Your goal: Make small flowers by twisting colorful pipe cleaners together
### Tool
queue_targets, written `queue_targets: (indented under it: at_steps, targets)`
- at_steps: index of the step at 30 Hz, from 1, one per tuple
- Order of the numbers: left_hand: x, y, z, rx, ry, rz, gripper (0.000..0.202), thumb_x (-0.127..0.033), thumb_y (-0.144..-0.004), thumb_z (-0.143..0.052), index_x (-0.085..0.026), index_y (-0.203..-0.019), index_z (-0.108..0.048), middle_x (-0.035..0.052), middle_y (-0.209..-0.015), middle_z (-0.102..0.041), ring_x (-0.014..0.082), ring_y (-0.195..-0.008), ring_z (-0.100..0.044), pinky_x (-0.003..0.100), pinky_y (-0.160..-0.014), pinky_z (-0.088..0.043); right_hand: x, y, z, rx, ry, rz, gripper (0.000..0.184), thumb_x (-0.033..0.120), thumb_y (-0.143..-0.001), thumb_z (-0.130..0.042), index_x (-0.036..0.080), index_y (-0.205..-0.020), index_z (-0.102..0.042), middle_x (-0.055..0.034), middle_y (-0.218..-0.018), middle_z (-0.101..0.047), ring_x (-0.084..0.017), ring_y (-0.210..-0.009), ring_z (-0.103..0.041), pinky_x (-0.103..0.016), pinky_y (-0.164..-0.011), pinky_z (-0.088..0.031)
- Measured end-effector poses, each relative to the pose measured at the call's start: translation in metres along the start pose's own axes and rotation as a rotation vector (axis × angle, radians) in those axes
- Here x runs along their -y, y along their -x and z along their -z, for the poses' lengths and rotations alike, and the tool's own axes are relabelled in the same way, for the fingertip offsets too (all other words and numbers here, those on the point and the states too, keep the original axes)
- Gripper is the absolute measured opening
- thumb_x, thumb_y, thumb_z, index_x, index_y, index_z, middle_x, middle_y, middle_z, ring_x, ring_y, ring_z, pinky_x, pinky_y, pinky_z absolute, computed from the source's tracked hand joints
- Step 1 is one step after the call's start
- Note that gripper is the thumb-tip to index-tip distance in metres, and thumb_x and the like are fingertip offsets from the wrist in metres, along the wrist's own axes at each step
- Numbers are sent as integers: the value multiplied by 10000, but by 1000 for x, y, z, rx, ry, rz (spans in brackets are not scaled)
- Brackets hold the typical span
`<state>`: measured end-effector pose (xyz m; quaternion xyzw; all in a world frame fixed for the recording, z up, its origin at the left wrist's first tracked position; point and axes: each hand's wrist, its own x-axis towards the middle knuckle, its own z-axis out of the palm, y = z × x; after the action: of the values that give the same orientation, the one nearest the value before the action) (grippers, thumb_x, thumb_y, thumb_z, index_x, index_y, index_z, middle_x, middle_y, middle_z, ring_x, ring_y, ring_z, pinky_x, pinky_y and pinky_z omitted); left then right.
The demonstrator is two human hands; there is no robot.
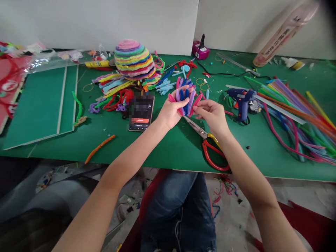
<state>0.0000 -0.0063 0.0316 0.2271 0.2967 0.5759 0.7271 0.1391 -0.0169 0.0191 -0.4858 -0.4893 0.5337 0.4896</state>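
Above the middle of the green table, my left hand (173, 107) is closed around a flower-like bunch of bent pipe cleaners (186, 101) in pink, lilac and dark blue. My right hand (211, 113) pinches a pink pipe cleaner loop (197, 100) at the right side of that bunch. Just below the hands lie scissors (207, 137) with red and yellow handles, their blades pointing up toward the bunch. A phone (141, 113) with a lit screen rests left of my left hand. Part of the bunch is hidden by my left fingers.
A striped pipe cleaner dome (134, 60) stands at the back. Right of my hands sit a blue glue gun (241, 99) and a heap of long pipe cleaners (299, 115). An orange piece (99, 149) lies near the front edge. A tall bottle (285, 35) leans back right.
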Motion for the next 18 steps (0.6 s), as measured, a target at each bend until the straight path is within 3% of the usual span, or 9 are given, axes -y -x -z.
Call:
queue_targets:
  at_steps: [18]
  targets:
    - [7,-4,5,69,-100,-68,397,64,-749,-514,-168,-1058,-606,32,-1049,-688,186,-1249,-519,387,-1099,-361,-4,-2,-2,-11,28,35,154,229,-671,-713,190,-758,-592,21,-636,-637,-118,-598,-638,-252,-534,-536]
